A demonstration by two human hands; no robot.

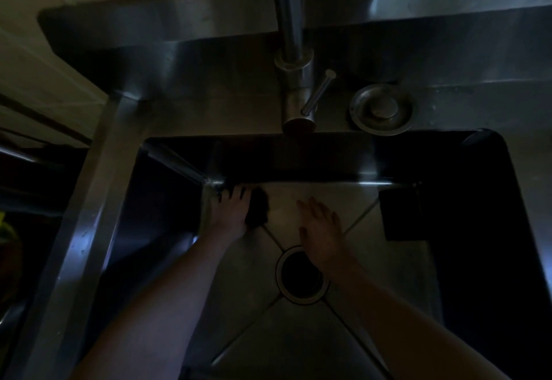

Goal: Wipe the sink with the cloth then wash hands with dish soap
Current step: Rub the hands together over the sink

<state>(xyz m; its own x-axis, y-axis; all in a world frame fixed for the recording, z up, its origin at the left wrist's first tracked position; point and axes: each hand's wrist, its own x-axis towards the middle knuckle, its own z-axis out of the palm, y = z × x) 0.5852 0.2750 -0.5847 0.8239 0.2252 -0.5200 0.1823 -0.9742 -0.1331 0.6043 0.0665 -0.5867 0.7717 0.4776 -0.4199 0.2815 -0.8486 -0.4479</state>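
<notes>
I look down into a dim steel sink. My left hand lies flat, fingers spread, at the basin's far left corner, on a dark cloth that sticks out to the right of my palm. My right hand hovers or rests flat, fingers straight, just beyond the round drain, holding nothing. No dish soap bottle shows in the frame.
The tap with its lever stands on the far rim, spout over the basin. A round steel cap sits to its right. A dark square block rests at the basin's far right. The steel counter runs along the left.
</notes>
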